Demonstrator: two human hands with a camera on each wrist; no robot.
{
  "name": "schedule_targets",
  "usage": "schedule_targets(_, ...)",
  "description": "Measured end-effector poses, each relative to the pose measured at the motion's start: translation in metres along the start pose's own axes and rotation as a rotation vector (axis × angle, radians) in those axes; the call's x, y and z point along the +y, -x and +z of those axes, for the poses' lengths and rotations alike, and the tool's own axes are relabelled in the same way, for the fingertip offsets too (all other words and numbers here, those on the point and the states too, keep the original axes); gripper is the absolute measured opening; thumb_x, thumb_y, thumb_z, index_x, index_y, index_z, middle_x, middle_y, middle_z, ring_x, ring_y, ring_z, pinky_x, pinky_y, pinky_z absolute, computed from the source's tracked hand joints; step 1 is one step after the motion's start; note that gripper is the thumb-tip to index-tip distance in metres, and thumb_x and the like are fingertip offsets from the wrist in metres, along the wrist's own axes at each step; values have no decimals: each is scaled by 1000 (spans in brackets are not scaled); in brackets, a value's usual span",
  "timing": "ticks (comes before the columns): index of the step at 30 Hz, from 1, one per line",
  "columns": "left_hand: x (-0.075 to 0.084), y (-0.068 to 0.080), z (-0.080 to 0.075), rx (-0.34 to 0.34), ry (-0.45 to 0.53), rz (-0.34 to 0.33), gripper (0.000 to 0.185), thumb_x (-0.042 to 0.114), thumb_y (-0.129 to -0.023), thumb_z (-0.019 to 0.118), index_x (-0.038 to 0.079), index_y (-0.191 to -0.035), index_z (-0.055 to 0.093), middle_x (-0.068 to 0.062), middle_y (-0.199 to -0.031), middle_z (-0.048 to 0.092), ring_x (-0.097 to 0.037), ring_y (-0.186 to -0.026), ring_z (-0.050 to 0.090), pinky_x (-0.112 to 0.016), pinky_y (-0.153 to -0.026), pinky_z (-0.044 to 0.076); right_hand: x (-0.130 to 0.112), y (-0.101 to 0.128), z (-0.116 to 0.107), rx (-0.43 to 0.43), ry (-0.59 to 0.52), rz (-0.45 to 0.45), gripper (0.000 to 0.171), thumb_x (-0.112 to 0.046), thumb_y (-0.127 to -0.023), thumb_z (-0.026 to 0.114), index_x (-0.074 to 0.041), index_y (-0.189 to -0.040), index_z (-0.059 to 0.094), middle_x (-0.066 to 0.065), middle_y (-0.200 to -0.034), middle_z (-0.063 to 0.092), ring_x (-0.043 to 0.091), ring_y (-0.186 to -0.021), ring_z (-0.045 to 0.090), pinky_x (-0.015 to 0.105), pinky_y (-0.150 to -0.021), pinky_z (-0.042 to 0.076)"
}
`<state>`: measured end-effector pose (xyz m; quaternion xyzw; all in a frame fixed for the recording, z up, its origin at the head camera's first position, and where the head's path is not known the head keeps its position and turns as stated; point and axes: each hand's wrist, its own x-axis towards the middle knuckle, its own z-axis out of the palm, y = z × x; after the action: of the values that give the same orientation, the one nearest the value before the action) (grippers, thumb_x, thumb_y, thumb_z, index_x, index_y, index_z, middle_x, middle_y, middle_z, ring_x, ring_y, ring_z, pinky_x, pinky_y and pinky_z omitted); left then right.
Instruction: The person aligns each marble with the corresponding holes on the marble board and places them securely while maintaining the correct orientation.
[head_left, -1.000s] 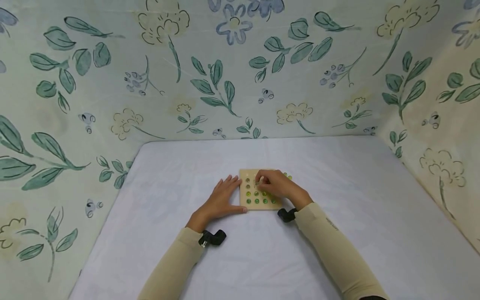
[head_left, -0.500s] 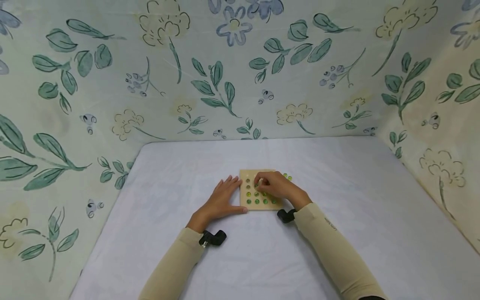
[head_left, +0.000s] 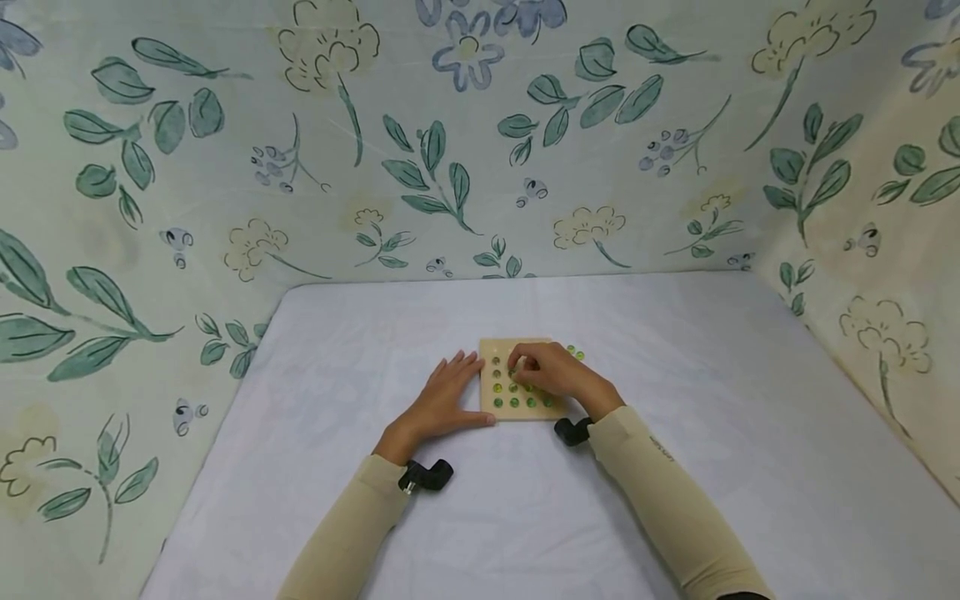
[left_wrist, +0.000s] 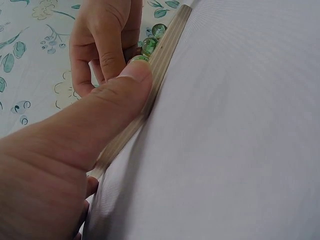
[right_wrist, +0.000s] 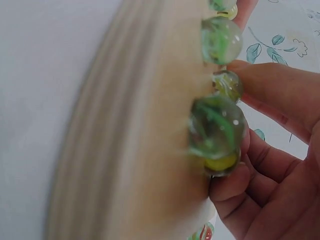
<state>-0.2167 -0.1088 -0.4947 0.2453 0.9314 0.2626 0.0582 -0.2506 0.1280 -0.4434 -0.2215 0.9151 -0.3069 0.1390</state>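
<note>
right hand (head_left: 551,371) slightly nearer, leftward

right half of wooden board (head_left: 498,379) under right hand (head_left: 555,375)

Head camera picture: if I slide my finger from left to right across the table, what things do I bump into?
Left hand → wooden board holding green marbles → right hand → a few loose marbles beside the board's far right corner.

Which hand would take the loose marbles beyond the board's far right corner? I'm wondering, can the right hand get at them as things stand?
Probably yes. The right hand lies over the wooden board, with the loose marbles just past its knuckles and nothing between.
</note>
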Motion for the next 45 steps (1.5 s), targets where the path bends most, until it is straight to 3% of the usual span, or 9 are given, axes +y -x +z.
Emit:
schedule_targets(23,2,-1,-1,-5,-5,-13,103,69,-74,68,18,-154,26,1,-160,18,-16,-148,5,-35,-119,-2,5,2,-14,-1,3,78,19,-15,-93,62,-17,-111,64,4,-82,59,19,-71,53,29,-62,46)
schedule_targets(45,1,-2,2,9,-16,-12,105,69,-73,69,18,-154,26,1,-160,19,-16,-148,5,-35,-120,-2,29,20,-42,89,48,139,17,-19,-93,66,-15,-109,65,6,-88,59,21,-73,53,29,-59,46)
